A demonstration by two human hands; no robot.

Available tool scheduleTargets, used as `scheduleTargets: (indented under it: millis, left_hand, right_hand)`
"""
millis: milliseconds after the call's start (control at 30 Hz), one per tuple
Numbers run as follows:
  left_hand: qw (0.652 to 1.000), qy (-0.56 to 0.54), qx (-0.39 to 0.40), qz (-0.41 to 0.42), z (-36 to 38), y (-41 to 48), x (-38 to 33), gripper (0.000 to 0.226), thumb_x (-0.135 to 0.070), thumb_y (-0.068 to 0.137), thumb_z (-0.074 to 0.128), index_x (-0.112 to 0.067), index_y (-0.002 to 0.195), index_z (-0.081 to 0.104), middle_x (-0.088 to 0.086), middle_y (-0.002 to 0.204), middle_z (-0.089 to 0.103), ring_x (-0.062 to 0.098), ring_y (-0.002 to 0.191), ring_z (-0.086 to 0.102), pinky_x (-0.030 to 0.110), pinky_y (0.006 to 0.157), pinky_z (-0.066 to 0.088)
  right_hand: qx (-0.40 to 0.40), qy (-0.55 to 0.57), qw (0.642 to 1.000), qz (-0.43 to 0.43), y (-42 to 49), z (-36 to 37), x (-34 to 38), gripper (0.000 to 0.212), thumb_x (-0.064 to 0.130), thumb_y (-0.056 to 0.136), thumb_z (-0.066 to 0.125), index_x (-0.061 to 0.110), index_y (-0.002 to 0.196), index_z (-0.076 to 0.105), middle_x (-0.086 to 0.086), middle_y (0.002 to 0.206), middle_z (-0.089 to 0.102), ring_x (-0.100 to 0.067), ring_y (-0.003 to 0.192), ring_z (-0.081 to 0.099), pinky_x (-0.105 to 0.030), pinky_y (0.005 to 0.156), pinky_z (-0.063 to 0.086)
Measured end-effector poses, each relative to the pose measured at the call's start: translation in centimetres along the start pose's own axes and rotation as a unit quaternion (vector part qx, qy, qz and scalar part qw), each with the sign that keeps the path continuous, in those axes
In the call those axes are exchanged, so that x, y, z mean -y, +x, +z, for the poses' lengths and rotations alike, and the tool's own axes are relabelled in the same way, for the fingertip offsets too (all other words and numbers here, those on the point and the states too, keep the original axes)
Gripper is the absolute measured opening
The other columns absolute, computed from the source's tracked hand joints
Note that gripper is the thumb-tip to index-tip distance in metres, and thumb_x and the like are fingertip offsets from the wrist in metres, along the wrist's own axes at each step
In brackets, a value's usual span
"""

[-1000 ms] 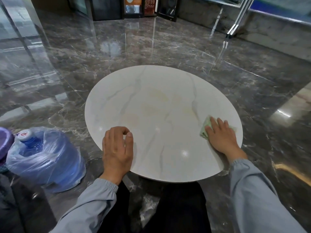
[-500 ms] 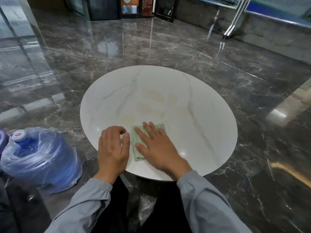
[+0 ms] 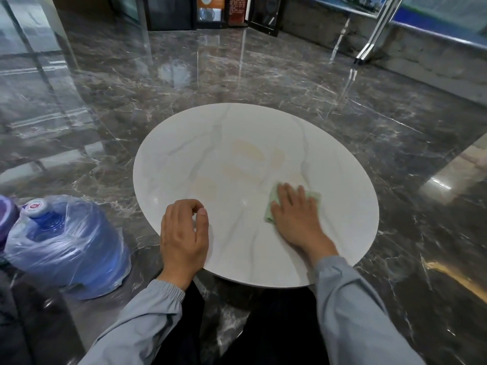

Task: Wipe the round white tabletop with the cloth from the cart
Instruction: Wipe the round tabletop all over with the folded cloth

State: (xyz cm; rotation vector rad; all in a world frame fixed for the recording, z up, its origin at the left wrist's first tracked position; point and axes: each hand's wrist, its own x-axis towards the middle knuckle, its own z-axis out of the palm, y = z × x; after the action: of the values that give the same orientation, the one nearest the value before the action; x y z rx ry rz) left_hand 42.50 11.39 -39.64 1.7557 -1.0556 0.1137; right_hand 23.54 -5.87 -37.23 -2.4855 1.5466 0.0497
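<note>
The round white marble-veined tabletop [image 3: 210,159] stands low in front of me, with faint yellowish stains near its middle. A pale green cloth [image 3: 315,197] lies flat on its near right part. My right hand [image 3: 295,217] presses down on the cloth with straight, spread fingers and covers most of it. My left hand [image 3: 184,233] rests at the table's near left edge, fingers loosely curled and thumb on the surface, holding nothing.
A blue water jug [image 3: 68,241] wrapped in clear plastic lies on the dark polished marble floor to the left of the table. A purple object [image 3: 6,217] shows at the left edge. A metal stand [image 3: 374,30] and dark cabinets [image 3: 171,14] are far behind.
My right hand slid the cloth from the right edge to the near left beside my left hand, then back rightward to the near right. My left hand has stayed in place.
</note>
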Motion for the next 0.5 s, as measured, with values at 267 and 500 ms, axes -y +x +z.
scheduleTargets:
  millis: [267,500]
  left_hand:
    - [0.999,-0.039,-0.026,0.016,-0.5,0.0,0.4,0.024,-0.023,0.102,0.041,-0.009,0.096,0.059,-0.006,0.094,0.054,0.016,0.088,0.046,0.029,0.081,0.035]
    - [0.999,-0.037,-0.011,0.016,-0.4,-0.1,0.5,0.022,-0.026,0.103,0.040,-0.015,0.095,0.057,-0.009,0.092,0.052,0.015,0.086,0.046,0.033,0.079,0.038]
  right_hand:
    - [0.029,0.007,0.973,-0.231,-3.8,2.2,9.4,0.063,0.057,0.108,0.017,0.038,0.165,-0.002,0.017,0.172,-0.007,-0.010,0.157,-0.017,-0.039,0.127,-0.013]
    - [-0.006,0.005,0.999,-0.031,0.8,-0.1,-1.7,0.062,0.050,0.109,0.019,0.031,0.166,0.006,0.006,0.174,0.004,-0.025,0.160,0.001,-0.047,0.127,0.006]
